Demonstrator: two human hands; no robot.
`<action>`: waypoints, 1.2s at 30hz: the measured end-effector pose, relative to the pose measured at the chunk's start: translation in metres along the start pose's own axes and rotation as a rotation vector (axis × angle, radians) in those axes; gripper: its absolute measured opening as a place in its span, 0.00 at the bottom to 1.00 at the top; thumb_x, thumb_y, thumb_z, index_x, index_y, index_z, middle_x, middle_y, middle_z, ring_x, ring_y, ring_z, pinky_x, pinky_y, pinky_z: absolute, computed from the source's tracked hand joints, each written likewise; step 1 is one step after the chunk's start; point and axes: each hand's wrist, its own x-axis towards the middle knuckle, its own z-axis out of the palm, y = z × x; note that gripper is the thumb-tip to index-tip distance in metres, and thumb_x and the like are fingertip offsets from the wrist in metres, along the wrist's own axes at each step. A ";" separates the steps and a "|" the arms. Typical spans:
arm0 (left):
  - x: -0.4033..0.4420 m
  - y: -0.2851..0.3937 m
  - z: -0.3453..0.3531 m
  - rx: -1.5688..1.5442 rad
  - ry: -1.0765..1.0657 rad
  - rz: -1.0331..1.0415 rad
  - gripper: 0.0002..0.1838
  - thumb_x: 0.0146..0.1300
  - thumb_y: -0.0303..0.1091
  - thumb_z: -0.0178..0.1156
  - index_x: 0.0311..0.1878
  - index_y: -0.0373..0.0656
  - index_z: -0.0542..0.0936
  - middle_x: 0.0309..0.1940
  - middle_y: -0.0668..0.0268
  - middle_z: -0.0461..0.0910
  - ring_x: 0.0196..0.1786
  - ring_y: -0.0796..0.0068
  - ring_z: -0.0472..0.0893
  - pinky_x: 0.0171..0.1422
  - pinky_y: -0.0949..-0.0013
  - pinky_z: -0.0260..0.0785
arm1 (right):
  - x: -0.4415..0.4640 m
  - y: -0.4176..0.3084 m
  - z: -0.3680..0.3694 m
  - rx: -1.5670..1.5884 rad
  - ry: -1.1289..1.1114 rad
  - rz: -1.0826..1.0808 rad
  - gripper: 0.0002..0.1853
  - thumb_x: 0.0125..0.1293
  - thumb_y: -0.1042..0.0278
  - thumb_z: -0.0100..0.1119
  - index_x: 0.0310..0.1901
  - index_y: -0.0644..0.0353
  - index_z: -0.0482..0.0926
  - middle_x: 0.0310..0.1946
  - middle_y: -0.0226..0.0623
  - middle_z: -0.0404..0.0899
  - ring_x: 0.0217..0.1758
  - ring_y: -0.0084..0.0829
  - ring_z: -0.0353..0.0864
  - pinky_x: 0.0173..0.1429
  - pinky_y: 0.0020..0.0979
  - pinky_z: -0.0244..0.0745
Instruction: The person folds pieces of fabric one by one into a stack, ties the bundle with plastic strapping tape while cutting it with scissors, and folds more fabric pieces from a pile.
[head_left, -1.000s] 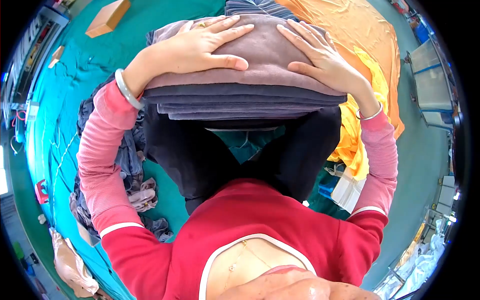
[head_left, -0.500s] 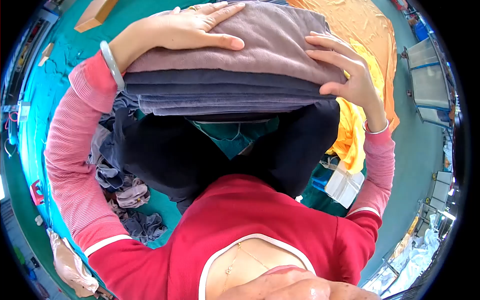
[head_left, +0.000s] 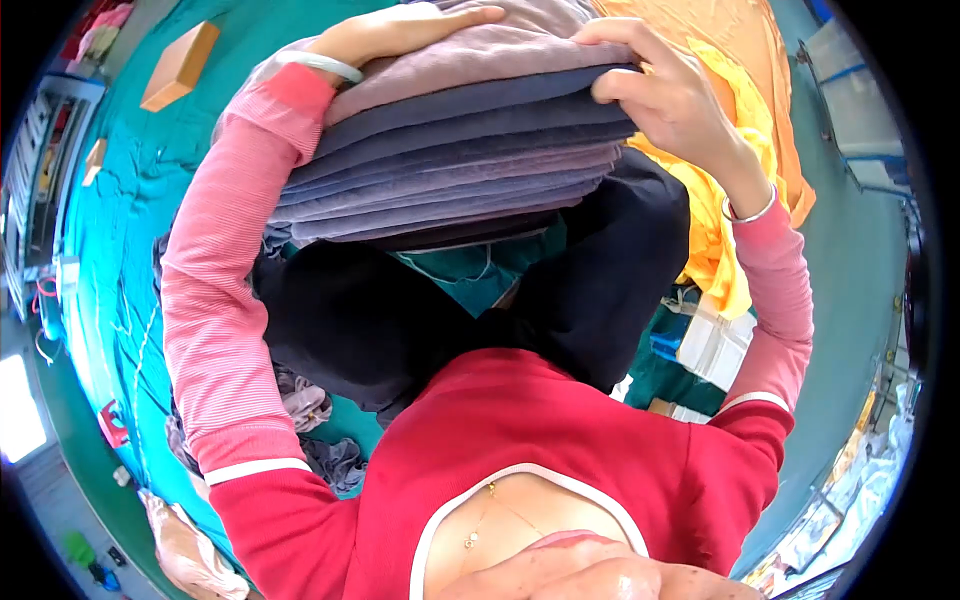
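Observation:
A thick stack of folded cloths [head_left: 460,130], grey-mauve on top with dark blue-grey layers beneath, stands before my crossed legs, its layers sloping up toward the right. My left hand [head_left: 400,32] lies over the top left of the stack, thumb stretched out; its other fingers are partly cut off by the view's upper edge. At the right corner my right hand [head_left: 665,85] has its fingers over the top grey-mauve cloth [head_left: 480,65] and its thumb at the side edge, pinching that corner.
Orange fabric [head_left: 680,20] and yellow fabric [head_left: 715,250] lie to the right, by a white box [head_left: 715,345]. Crumpled grey cloths [head_left: 335,462] lie beside my left leg. A cardboard box [head_left: 180,65] sits on the green sheet [head_left: 120,200]. Racks [head_left: 865,110] stand at far right.
The stack's layers now slope, and more of its front shows. My left hand has shifted up and right; my right hand has moved up, its fingers bending around the top cloth's corner.

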 end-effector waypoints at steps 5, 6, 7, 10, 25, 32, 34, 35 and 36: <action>-0.041 0.070 -0.020 -0.275 -0.031 -0.304 0.43 0.60 0.72 0.47 0.49 0.34 0.81 0.45 0.54 0.81 0.48 0.68 0.77 0.54 0.70 0.65 | 0.009 0.000 0.006 0.009 0.048 -0.059 0.11 0.53 0.75 0.63 0.40 0.58 0.77 0.54 0.41 0.72 0.55 0.39 0.74 0.53 0.36 0.73; -0.041 0.068 -0.021 -0.253 -0.018 -0.289 0.43 0.60 0.72 0.46 0.49 0.34 0.81 0.45 0.54 0.81 0.48 0.68 0.76 0.54 0.70 0.65 | 0.011 0.003 0.007 0.034 0.045 -0.063 0.16 0.52 0.75 0.64 0.44 0.60 0.77 0.55 0.45 0.71 0.56 0.44 0.73 0.56 0.39 0.73; -0.041 0.068 -0.021 -0.231 -0.004 -0.272 0.42 0.61 0.71 0.46 0.50 0.34 0.81 0.46 0.54 0.81 0.48 0.68 0.76 0.55 0.71 0.64 | 0.012 0.005 0.007 0.001 0.038 -0.064 0.17 0.51 0.75 0.64 0.45 0.60 0.76 0.56 0.45 0.70 0.57 0.45 0.73 0.57 0.40 0.73; -0.032 0.050 -0.022 -0.121 -0.010 -0.168 0.36 0.67 0.64 0.44 0.54 0.37 0.79 0.49 0.58 0.80 0.51 0.71 0.75 0.58 0.70 0.62 | 0.016 0.012 0.008 -0.094 0.009 -0.066 0.20 0.49 0.77 0.64 0.46 0.59 0.75 0.58 0.43 0.68 0.58 0.46 0.73 0.60 0.41 0.71; -0.018 -0.074 -0.009 -0.482 0.050 0.094 0.19 0.72 0.42 0.48 0.60 0.45 0.76 0.52 0.72 0.77 0.53 0.82 0.73 0.61 0.75 0.61 | 0.024 0.016 0.018 -0.227 0.019 -0.126 0.13 0.51 0.70 0.64 0.41 0.54 0.81 0.63 0.41 0.68 0.67 0.43 0.65 0.69 0.44 0.62; -0.040 -0.040 -0.008 -0.810 0.108 -0.049 0.16 0.71 0.39 0.50 0.57 0.45 0.78 0.50 0.73 0.78 0.53 0.83 0.73 0.60 0.75 0.61 | 0.020 0.023 0.023 -0.450 -0.045 -0.265 0.07 0.52 0.67 0.63 0.35 0.51 0.81 0.65 0.40 0.66 0.69 0.40 0.63 0.70 0.48 0.60; -0.044 -0.039 -0.009 -0.645 0.113 0.076 0.17 0.71 0.40 0.51 0.56 0.45 0.79 0.50 0.73 0.79 0.52 0.83 0.74 0.60 0.75 0.61 | 0.017 0.017 0.022 -0.374 -0.096 -0.180 0.07 0.51 0.65 0.65 0.33 0.51 0.80 0.66 0.39 0.65 0.70 0.39 0.61 0.71 0.50 0.57; -0.046 -0.039 -0.009 -0.562 0.116 0.138 0.17 0.70 0.40 0.51 0.56 0.45 0.79 0.49 0.73 0.79 0.52 0.83 0.74 0.60 0.75 0.62 | 0.015 0.016 0.023 -0.327 -0.095 -0.145 0.08 0.50 0.64 0.65 0.33 0.51 0.80 0.66 0.39 0.65 0.71 0.39 0.60 0.71 0.51 0.55; -0.046 -0.038 -0.009 -0.635 0.114 0.086 0.17 0.70 0.41 0.51 0.56 0.45 0.79 0.49 0.73 0.79 0.52 0.83 0.74 0.60 0.75 0.62 | 0.014 0.015 0.024 -0.280 -0.094 -0.111 0.09 0.49 0.63 0.66 0.32 0.52 0.80 0.66 0.38 0.65 0.71 0.39 0.59 0.72 0.52 0.54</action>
